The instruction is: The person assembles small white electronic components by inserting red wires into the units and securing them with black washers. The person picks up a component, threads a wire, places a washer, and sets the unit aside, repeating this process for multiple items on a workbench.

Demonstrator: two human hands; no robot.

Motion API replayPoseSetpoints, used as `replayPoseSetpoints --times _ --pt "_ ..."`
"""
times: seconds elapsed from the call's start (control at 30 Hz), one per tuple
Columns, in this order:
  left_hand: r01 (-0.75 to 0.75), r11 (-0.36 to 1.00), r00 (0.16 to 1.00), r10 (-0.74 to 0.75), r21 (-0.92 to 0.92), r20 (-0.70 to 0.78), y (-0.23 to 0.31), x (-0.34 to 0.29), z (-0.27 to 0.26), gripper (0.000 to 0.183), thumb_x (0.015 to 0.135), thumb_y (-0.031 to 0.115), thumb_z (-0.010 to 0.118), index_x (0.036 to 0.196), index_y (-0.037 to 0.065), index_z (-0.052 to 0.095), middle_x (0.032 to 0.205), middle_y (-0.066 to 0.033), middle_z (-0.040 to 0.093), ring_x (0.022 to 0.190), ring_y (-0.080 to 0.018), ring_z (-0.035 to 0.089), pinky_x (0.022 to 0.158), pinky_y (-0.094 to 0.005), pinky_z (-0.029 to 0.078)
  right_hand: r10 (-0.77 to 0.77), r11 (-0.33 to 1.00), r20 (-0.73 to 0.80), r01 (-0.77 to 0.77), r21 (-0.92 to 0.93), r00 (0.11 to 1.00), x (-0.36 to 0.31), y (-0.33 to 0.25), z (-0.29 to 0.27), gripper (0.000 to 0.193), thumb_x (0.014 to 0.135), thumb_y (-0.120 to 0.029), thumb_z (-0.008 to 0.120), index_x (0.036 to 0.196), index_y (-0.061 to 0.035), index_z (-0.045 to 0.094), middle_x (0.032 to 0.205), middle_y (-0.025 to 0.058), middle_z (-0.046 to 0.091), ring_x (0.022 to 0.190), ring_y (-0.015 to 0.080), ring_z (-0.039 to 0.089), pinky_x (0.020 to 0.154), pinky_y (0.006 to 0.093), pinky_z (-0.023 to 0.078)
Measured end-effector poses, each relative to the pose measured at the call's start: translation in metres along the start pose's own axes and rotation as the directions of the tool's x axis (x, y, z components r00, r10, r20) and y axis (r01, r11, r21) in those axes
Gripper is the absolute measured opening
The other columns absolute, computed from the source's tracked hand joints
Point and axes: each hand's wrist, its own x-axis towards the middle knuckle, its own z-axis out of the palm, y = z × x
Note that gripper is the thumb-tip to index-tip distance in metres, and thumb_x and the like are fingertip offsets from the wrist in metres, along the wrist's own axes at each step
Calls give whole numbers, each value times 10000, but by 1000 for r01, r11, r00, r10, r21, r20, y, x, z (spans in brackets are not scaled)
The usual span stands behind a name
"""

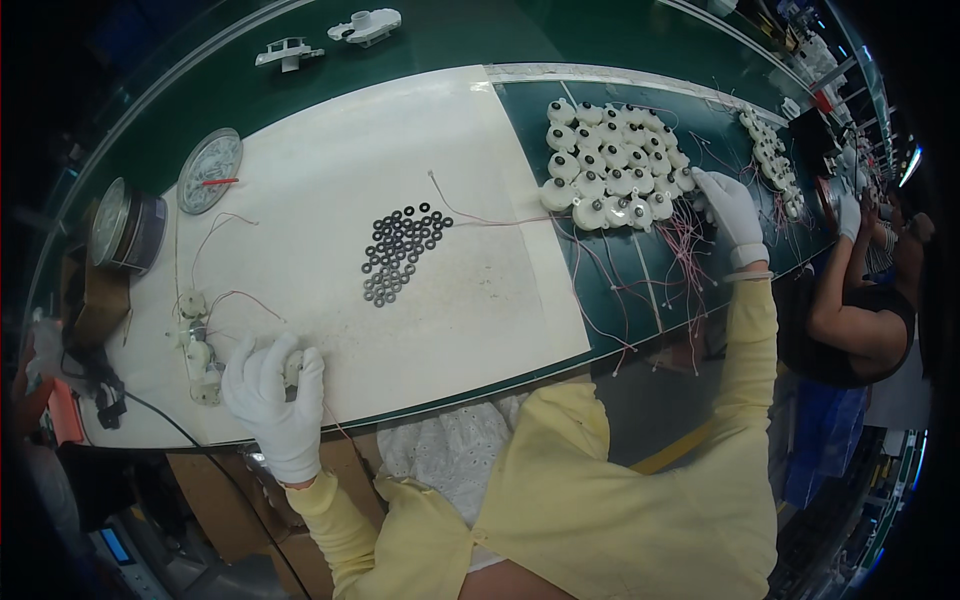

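My left hand (270, 400), in a white glove, curls around a small pale housing (293, 370) near the table's front edge. A thin reddish wire trails below that hand. Just left of it sit several similar whitish housings (200, 355), some with thin wires. On the right, my gloved right hand (735, 215) has its fingers closed at the right edge of a block of round white housings with black centres (610, 160). It seems to grip the outermost one; the fingertips are partly hidden. Red and white wires (685, 245) hang in a bundle beside that hand.
Small black rings (400, 250) lie grouped on the white board (480, 290). A clear round dish (210, 170) and a tape-like roll (130, 225) stand at left. White parts (365, 27) lie on the far green surface. More housings (770, 160) and a co-worker (860, 310) are right.
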Motion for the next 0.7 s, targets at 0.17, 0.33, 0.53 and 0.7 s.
replayPoseSetpoints --times 0.17,0.33,0.53,0.7 --pt "19 998 999 -22 -56 -50 0 -4 -2 374 813 185 820 1167 128 713 1024 -40 675 1230 -353 581 1066 -488 409 -4 999 53 2 33 999 5 6 -2 386 1017 -410 646 988 -37 739 701 15 648 539 70 501 515 235 378" --pt "72 975 991 -93 -210 -93 1 -10 -13 414 799 164 815 1196 116 710 1054 -43 670 1251 -367 564 1076 -509 407 -374 873 -117 306 -379 920 0 -1 -6 415 1019 -397 643 1131 -8 737 924 88 760 798 179 691 757 301 539" --pt "-315 908 947 284 -277 -148 79 18 -50 191 711 260 802 888 246 732 1009 23 647 1104 -252 627 878 -462 513 -587 799 -213 601 3 781 -92 -85 4 610 1035 -504 580 1381 -5 632 1136 100 702 903 195 648 851 317 498" --pt "-564 653 807 308 -505 -503 147 43 -30 253 819 63 739 1048 169 739 1046 -7 699 1015 -198 686 904 -314 595 -582 470 658 -462 752 478 -197 -102 101 929 929 -737 575 1440 37 526 1184 127 651 1015 189 592 916 318 435"
